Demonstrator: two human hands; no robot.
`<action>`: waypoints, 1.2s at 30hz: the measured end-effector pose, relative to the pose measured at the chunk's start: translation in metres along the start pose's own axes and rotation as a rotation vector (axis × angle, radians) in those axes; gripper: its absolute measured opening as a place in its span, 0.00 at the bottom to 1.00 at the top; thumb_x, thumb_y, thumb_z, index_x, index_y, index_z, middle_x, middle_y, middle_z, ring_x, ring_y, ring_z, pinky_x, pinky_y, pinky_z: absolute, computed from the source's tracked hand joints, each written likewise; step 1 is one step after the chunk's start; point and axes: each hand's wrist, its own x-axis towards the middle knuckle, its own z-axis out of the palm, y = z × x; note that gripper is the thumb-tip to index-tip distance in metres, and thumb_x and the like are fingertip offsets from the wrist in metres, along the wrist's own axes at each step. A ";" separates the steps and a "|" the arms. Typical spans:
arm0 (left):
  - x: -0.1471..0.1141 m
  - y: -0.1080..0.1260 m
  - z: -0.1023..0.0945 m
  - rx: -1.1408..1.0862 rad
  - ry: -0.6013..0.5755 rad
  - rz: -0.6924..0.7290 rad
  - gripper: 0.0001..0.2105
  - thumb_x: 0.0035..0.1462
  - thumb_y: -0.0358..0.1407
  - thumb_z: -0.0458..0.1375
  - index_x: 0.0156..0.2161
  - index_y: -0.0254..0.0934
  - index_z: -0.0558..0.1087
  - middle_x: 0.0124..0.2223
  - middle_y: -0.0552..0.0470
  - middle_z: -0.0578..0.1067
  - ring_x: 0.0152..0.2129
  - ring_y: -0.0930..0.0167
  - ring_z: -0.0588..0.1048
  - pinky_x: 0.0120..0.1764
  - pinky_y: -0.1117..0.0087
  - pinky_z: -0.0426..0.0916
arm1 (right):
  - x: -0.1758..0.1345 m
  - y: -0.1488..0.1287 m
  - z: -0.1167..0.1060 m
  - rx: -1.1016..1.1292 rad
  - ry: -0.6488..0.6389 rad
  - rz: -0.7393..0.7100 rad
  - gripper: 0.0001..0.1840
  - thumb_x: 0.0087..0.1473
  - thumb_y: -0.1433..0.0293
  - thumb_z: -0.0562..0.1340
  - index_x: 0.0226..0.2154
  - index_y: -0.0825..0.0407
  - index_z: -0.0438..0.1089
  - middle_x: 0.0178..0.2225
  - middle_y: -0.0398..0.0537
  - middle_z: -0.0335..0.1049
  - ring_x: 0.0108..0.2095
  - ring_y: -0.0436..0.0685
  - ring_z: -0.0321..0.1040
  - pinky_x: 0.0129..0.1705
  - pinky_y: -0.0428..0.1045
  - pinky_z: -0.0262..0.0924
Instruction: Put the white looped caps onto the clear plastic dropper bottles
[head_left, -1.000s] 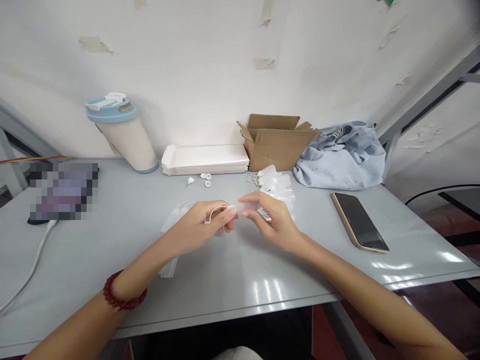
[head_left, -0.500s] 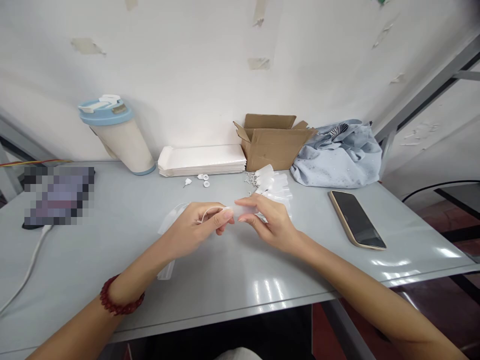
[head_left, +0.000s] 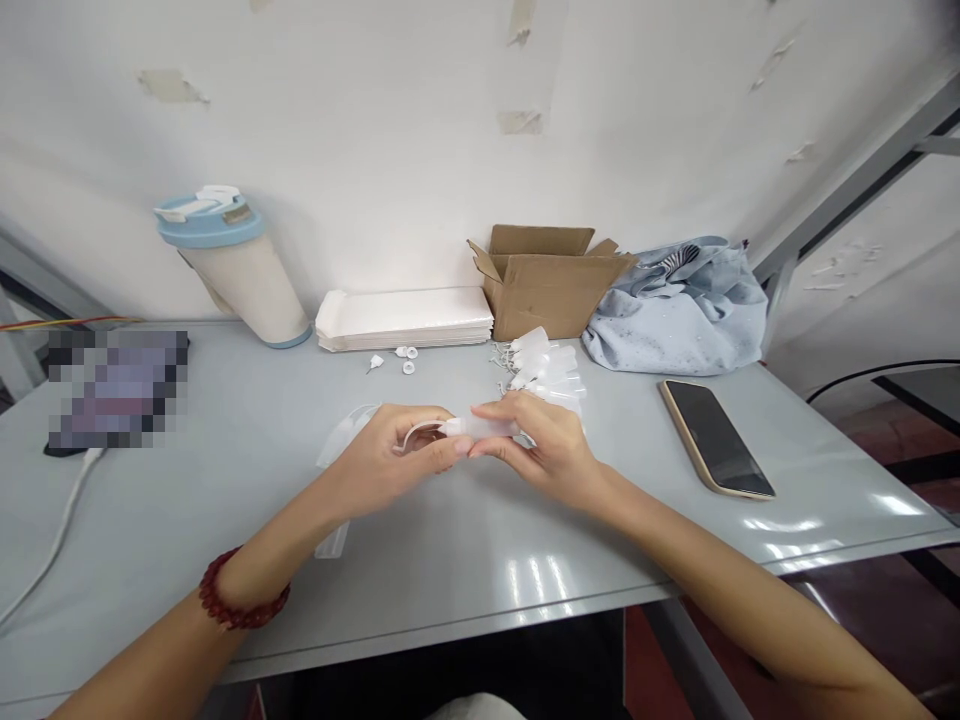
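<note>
My right hand (head_left: 544, 452) grips a small translucent plastic bottle (head_left: 491, 427) lying sideways, its nozzle end pointing left. My left hand (head_left: 394, 462) pinches a thin white strap-like piece (head_left: 416, 432) right at that nozzle end, fingertips of both hands almost touching. A pile of similar small translucent bottles (head_left: 551, 370) lies just behind my right hand. A clear plastic bag (head_left: 346, 440) lies flat under and left of my left hand. A dark red bead bracelet (head_left: 240, 600) is on my left wrist.
On the grey table (head_left: 465, 560): a blue-lidded cup (head_left: 236, 265), a stack of white flat bags (head_left: 405, 318), an open cardboard box (head_left: 551, 280), blue cloth (head_left: 675, 310), a phone (head_left: 716, 438), small white caps (head_left: 405, 358), a white cable (head_left: 52, 545).
The hands closed together slightly: the bottle's nozzle end has come up against the white strap in my left fingers. The view barely shifted.
</note>
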 end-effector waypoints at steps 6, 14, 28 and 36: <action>0.002 -0.003 0.000 -0.066 -0.035 0.031 0.18 0.55 0.47 0.56 0.22 0.36 0.64 0.21 0.58 0.59 0.19 0.76 0.57 0.22 0.73 0.51 | 0.003 -0.002 -0.002 -0.055 0.005 -0.055 0.11 0.61 0.63 0.55 0.42 0.51 0.67 0.29 0.48 0.71 0.26 0.53 0.65 0.31 0.50 0.61; 0.002 0.003 -0.002 -0.061 -0.046 0.019 0.18 0.61 0.43 0.48 0.23 0.36 0.67 0.23 0.55 0.68 0.23 0.73 0.66 0.28 0.73 0.61 | 0.003 0.000 -0.001 -0.046 0.045 -0.091 0.11 0.58 0.64 0.59 0.42 0.50 0.66 0.28 0.46 0.71 0.26 0.53 0.65 0.31 0.49 0.60; 0.001 0.000 -0.001 -0.062 -0.059 0.016 0.18 0.62 0.43 0.48 0.24 0.35 0.67 0.23 0.57 0.66 0.23 0.75 0.65 0.28 0.75 0.60 | 0.004 -0.006 -0.003 0.002 0.058 -0.046 0.09 0.57 0.66 0.61 0.38 0.54 0.67 0.28 0.47 0.73 0.26 0.51 0.66 0.32 0.48 0.62; 0.002 0.001 0.000 -0.076 -0.077 0.012 0.18 0.61 0.43 0.49 0.24 0.35 0.66 0.24 0.56 0.67 0.24 0.74 0.66 0.30 0.74 0.62 | 0.005 -0.007 -0.004 0.032 0.026 -0.003 0.06 0.60 0.71 0.55 0.36 0.54 0.68 0.29 0.46 0.72 0.25 0.49 0.65 0.31 0.46 0.61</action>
